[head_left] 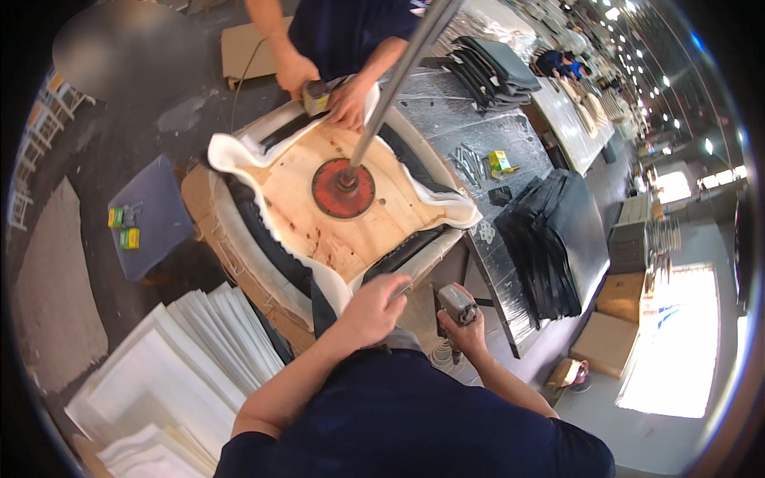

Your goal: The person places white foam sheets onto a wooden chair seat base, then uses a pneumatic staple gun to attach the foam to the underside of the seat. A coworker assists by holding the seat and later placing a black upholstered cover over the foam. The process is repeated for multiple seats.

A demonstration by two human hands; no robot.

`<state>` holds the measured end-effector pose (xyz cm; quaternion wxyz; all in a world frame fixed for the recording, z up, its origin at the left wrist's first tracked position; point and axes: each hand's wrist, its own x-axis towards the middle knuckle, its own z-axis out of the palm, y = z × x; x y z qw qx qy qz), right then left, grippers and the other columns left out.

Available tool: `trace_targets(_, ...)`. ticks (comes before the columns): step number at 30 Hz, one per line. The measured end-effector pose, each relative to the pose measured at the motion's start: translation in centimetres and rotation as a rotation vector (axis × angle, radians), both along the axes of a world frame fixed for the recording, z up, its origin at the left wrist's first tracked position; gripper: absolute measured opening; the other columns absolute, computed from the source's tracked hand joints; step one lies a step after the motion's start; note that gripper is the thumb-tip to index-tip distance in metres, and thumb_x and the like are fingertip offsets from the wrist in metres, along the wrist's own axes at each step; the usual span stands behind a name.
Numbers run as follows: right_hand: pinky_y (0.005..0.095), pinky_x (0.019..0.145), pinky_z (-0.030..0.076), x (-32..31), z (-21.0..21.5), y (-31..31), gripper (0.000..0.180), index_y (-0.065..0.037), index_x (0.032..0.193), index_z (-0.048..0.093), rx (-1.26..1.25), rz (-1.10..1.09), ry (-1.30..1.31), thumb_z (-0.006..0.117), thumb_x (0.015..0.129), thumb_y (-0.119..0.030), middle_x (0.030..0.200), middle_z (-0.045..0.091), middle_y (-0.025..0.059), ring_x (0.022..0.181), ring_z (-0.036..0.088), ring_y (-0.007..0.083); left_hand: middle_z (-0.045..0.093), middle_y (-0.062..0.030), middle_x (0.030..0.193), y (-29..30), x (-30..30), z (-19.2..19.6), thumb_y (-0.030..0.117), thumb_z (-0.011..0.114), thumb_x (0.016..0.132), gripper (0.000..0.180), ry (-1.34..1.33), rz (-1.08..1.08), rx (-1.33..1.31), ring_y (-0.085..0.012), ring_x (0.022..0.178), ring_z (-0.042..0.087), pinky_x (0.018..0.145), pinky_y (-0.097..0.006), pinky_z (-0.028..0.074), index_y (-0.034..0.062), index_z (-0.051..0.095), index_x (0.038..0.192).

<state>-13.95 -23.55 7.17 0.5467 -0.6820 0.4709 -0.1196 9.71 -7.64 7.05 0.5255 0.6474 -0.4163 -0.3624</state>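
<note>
Round plywood seat base [335, 215] wrapped in white foam w/ black cover sits clamped on workbench centre, left hand [373, 307] pinching its near foam edge, right hand [464, 328] clamped on grey staple gun [456, 303] just beside.

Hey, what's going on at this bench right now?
Two people are working on an upholstered seat panel lying wood side up, pinned by a red disc on a metal pole. The camera wearer's left hand pulls the white foam and dark cover over the near edge, while the right hand holds a grey staple gun just off the edge. Across the bench, a co-worker's hands press the far edge with a yellow tool.
</note>
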Motion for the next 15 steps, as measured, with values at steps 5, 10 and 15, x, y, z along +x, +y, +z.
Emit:
trace_targets(5, 0.0313, 0.061, 0.053, -4.8, -4.0, -3.2, 0.054, -0.004, 0.139, 0.069, 0.023, -0.180, -0.011, 0.090, 0.089, -0.010, 0.098, 0.074, 0.0052, 0.068, 0.064, 0.0117, 0.049, -0.0248, 0.164, -3.2, -3.5, -2.8, 0.019, 0.076, 0.097, 0.067, -0.275, -0.181, 0.066, -0.0424, 0.151, 0.049, 0.125, -0.054, 0.038, 0.0002, 0.050, 0.157)
trace_targets(10, 0.0335, 0.053, 0.049, -6.2, -6.8, -12.2, 0.023, -0.003, 0.109, 0.074, 0.135, -0.335, -0.049, 0.088, 0.091, -0.006, 0.080, 0.069, 0.0027, 0.059, 0.061, 0.0130, 0.039, -0.0272, 0.171, -7.3, -4.7, -6.0, 0.022, 0.079, 0.095, 0.083, -0.541, -0.062, 0.206, -0.0458, 0.158, 0.039, 0.129, -0.056, 0.034, 0.0015, 0.040, 0.165)
trace_targets(15, 0.0352, 0.053, 0.051, -8.2, -12.6, -26.9, 0.021, -0.001, 0.102, 0.078, 0.175, -0.451, -0.007, 0.091, 0.087, -0.007, 0.079, 0.072, 0.0042, 0.058, 0.064, 0.0154, 0.045, -0.0241, 0.169, -8.4, -6.5, -6.5, 0.026, 0.076, 0.095, 0.076, -0.761, 0.004, 0.366, -0.0456, 0.155, 0.044, 0.127, -0.058, 0.036, -0.0004, 0.047, 0.160)
